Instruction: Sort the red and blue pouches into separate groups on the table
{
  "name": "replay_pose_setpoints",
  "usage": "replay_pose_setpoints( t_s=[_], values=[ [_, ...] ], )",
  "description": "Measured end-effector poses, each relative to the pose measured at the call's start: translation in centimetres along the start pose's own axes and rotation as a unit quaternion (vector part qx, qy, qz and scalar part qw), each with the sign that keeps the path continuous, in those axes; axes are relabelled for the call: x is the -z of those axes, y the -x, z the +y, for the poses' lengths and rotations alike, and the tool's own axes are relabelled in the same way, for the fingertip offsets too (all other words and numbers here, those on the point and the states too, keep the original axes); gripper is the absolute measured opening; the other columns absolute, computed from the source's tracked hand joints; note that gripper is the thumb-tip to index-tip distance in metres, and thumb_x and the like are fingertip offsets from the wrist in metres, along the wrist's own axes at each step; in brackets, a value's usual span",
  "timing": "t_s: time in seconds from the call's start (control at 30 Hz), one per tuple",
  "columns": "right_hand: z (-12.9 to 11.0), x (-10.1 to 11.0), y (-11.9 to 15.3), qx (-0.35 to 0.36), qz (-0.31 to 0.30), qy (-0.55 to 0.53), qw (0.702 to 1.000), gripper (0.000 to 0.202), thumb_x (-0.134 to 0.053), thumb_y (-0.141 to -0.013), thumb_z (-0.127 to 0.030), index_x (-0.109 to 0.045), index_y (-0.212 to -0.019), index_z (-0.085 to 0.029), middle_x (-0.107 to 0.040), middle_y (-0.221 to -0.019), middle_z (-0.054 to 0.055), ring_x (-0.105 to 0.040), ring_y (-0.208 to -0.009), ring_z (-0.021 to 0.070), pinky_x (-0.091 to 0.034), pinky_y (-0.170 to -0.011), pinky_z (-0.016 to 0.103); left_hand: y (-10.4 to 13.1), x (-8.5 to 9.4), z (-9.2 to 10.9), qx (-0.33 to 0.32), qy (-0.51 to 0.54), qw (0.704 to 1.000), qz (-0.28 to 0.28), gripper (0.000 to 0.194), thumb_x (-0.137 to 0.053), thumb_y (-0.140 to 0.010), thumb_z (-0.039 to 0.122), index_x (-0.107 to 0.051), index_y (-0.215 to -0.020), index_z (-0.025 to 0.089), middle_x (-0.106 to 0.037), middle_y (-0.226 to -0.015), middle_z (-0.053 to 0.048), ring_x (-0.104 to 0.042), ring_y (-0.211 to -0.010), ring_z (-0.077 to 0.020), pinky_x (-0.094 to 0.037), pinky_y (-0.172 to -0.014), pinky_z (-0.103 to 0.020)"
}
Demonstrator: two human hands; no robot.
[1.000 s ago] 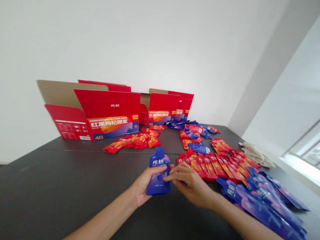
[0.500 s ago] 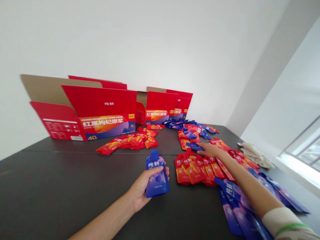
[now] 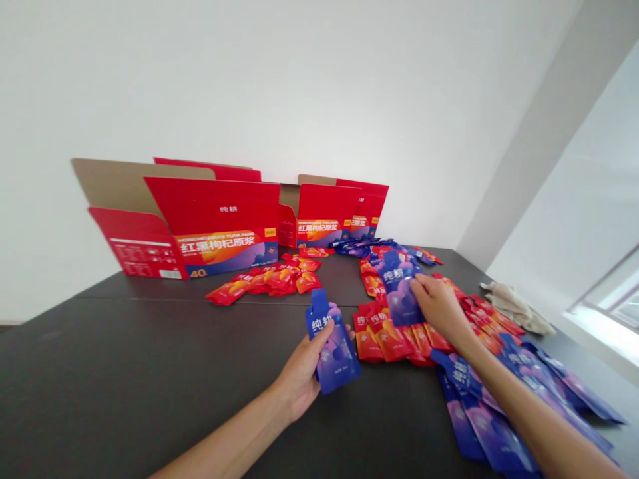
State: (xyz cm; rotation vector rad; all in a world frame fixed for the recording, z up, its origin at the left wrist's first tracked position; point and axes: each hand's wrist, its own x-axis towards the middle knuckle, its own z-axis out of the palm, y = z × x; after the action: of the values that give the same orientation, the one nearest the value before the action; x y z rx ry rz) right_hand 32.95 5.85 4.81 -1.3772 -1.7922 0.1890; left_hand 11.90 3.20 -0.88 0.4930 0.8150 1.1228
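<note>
The fingers of my left hand (image 3: pixel 304 371) grip a blue pouch (image 3: pixel 338 356) above the dark counter (image 3: pixel 150 372), thumb (image 3: pixel 322 336) across its printed front, while the fingers of my right hand (image 3: pixel 442 307) pinch a second blue pouch (image 3: pixel 398 289) by its edge, over a row of red pouches (image 3: pixel 385 340). More blue pouches (image 3: pixel 489 432) lie fanned beneath my right forearm (image 3: pixel 524 399), a crumpled cloth (image 3: pixel 514 309) beyond. Open red cartons (image 3: pixel 224 213) stand before the white wall (image 3: pixel 299 86), a heap of red pouches (image 3: pixel 279 276) at their foot.

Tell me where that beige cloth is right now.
In the head view, the beige cloth lies crumpled on the right of the table, between the red packets and the window.
</note>
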Motion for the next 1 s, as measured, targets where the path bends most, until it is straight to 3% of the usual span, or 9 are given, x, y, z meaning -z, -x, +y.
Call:
replay_pose_setpoints(
  t_s=[0.13,0.23,0.33,0.4,0.5,0.6,0.7,0.8,1.0],
  values=[
    [-2.7,-2.9,4.6,-0.031,-0.085,-0.040,0.995,0.034,-0.042,-0.094,-0.030,-0.048,-0.064,-0.017,-0.051,-0.057,-0.002,-0.045,-0.051,0.0100,-0.026,-0.047,0.022,1.2,-1.2,-1.5,0.005,0.001,0.999,0.036,0.032,-0.059,-0.087,0.037,-0.060,-0.111,0.017,-0.073,-0.089,-0.008,-0.071,-0.075,-0.0198,-0.058,-0.070,-0.030],
    [-4.4,-4.9,7.6,-0.049,-0.072,-0.039,0.995,0.027,-0.041,-0.094,-0.026,-0.049,-0.069,-0.017,-0.056,-0.063,0.000,-0.050,-0.055,0.0114,-0.027,-0.052,0.022,2.4,-2.1,-2.2,0.006,0.021,0.999,0.039,0.039,-0.045,-0.091,0.047,-0.061,-0.110,0.017,-0.073,-0.087,-0.008,-0.070,-0.076,-0.0193,-0.057,-0.073,-0.030],
    [-5.1,-4.9,9.0,-0.073,-0.066,0.036,0.995,0.023,-0.043,-0.093,-0.024,-0.053,-0.073,-0.018,-0.059,-0.064,0.002,-0.052,-0.055,0.0134,-0.024,-0.053,0.024,3.2,-3.2,-2.7,-0.015,0.016,0.999,0.029,0.049,-0.039,-0.090,0.056,-0.060,-0.112,0.018,-0.072,-0.091,-0.007,-0.069,-0.081,-0.0196,-0.055,-0.077,-0.029],
    [-5.1,-3.9,9.3,-0.089,-0.068,0.089,0.990,0.021,-0.044,-0.092,-0.024,-0.056,-0.076,-0.018,-0.062,-0.064,0.003,-0.055,-0.056,0.0150,-0.022,-0.052,0.025,3.6,-3.8,-3.5,-0.053,-0.032,0.997,0.040,0.045,-0.051,-0.086,0.054,-0.059,-0.113,0.019,-0.071,-0.093,-0.005,-0.068,-0.082,-0.0187,-0.054,-0.077,-0.027],
    [-4.9,-1.5,9.9,-0.090,-0.093,0.156,0.979,0.022,-0.046,-0.092,-0.025,-0.059,-0.076,-0.019,-0.066,-0.069,0.005,-0.059,-0.059,0.0169,-0.018,-0.052,0.027,3.8,-4.4,-5.2,-0.095,-0.123,0.984,0.087,0.048,-0.079,-0.068,0.034,-0.056,-0.108,0.020,-0.068,-0.088,-0.001,-0.066,-0.079,-0.0167,-0.051,-0.076,-0.025],
    [-4.0,1.6,10.9,-0.095,-0.124,0.204,0.966,0.030,-0.048,-0.091,-0.030,-0.059,-0.065,-0.019,-0.065,-0.065,0.005,-0.059,-0.059,0.0174,-0.016,-0.051,0.028,3.8,-5.0,-7.3,-0.108,-0.165,0.974,0.109,0.057,-0.085,-0.059,0.027,-0.051,-0.105,0.021,-0.065,-0.086,0.000,-0.064,-0.077,-0.0169,-0.049,-0.077,-0.028],
    [-2.2,5.1,12.1,-0.125,-0.113,0.195,0.966,0.029,-0.050,-0.090,-0.034,-0.060,-0.067,-0.021,-0.063,-0.061,0.002,-0.056,-0.056,0.0152,-0.019,-0.050,0.026,3.5,-6.3,-9.3,-0.133,-0.209,0.965,0.081,0.068,-0.084,-0.060,0.030,-0.045,-0.115,0.023,-0.063,-0.097,-0.004,-0.063,-0.086,-0.0211,-0.047,-0.085,-0.033],
    [0.2,7.7,13.5,-0.154,-0.075,0.174,0.970,0.026,-0.048,-0.091,-0.037,-0.061,-0.074,-0.022,-0.062,-0.063,-0.001,-0.054,-0.054,0.0135,-0.024,-0.051,0.024,2.9,-8.2,-11.4,-0.180,-0.281,0.941,0.050,0.063,-0.074,-0.071,0.031,-0.041,-0.123,0.020,-0.058,-0.116,-0.011,-0.056,-0.109,-0.0267,-0.037,-0.101,-0.037],
    [3.4,10.1,15.5,-0.183,-0.058,0.085,0.978,0.038,-0.041,-0.092,-0.048,-0.060,-0.073,-0.020,-0.062,-0.066,0.000,-0.058,-0.062,0.0158,-0.035,-0.055,0.024,1.9,-11.3,-14.9,-0.250,-0.372,0.893,0.034,0.048,-0.046,-0.087,0.024,-0.038,-0.131,0.007,-0.037,-0.139,-0.021,-0.029,-0.135,-0.0266,-0.016,-0.114,-0.035]
  ],
)
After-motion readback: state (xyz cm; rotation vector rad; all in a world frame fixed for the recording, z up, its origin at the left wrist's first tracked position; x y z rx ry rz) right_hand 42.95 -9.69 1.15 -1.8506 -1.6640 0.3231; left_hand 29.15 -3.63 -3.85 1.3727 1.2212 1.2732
